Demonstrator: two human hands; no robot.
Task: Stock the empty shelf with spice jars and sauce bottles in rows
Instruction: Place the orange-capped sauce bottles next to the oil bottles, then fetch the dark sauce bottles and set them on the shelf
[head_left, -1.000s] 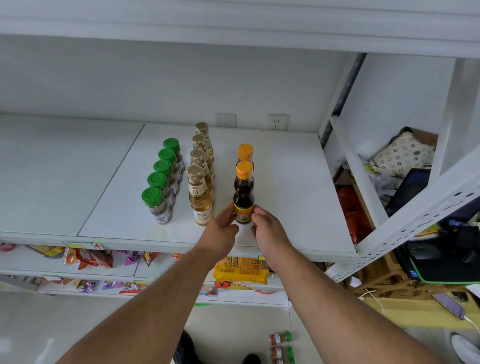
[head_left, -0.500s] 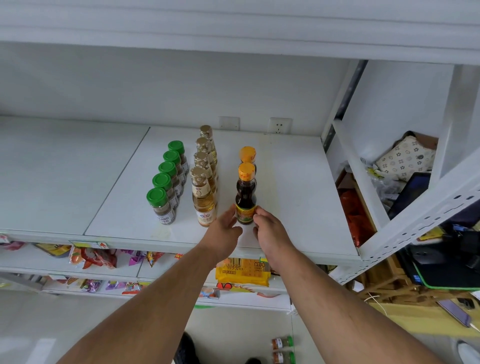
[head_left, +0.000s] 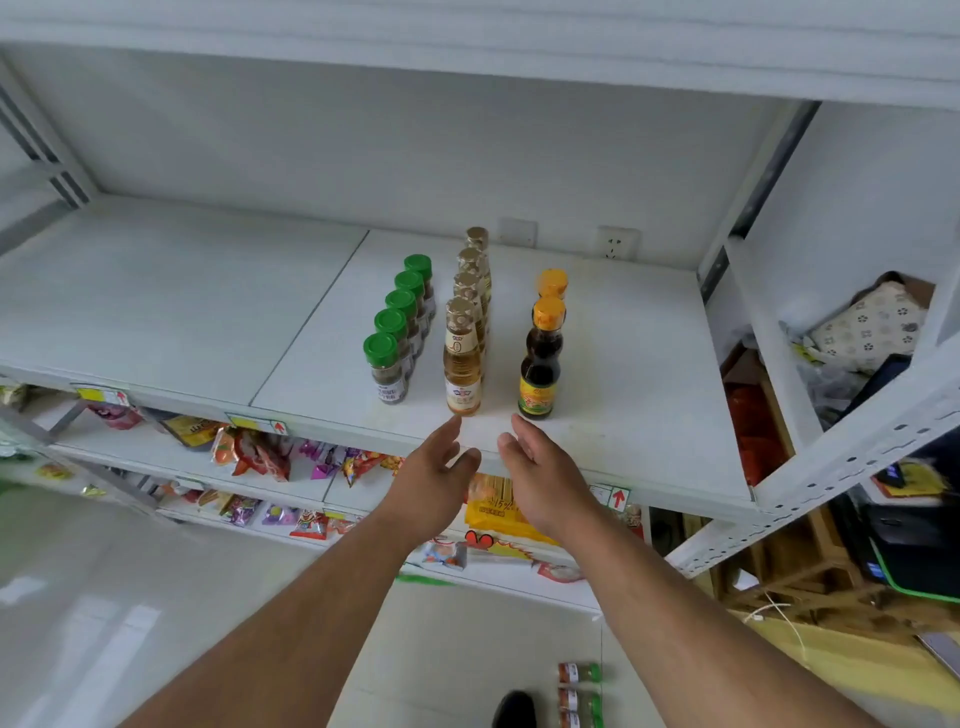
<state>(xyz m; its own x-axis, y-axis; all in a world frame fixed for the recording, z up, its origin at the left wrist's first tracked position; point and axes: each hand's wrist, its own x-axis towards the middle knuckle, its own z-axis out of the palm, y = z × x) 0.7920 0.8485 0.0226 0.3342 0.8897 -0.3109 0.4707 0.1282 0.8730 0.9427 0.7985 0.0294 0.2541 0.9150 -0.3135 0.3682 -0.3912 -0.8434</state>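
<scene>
On the white shelf stand three rows running front to back. Several green-capped spice jars form the left row. Several pale golden bottles with gold caps form the middle row. Two dark sauce bottles with orange caps form the right row. My left hand hovers open just in front of the golden bottles, holding nothing. My right hand is open too, just below the front dark bottle and apart from it.
A lower shelf holds snack packets and a yellow package. Spice jars lie on the floor by my shoe. To the right, a side rack holds a cushion, a laptop and clutter. Two wall sockets sit behind the bottles.
Both hands have let go of the front dark sauce bottle and drawn back toward the shelf's front edge. The bottle stands alone on the shelf.
</scene>
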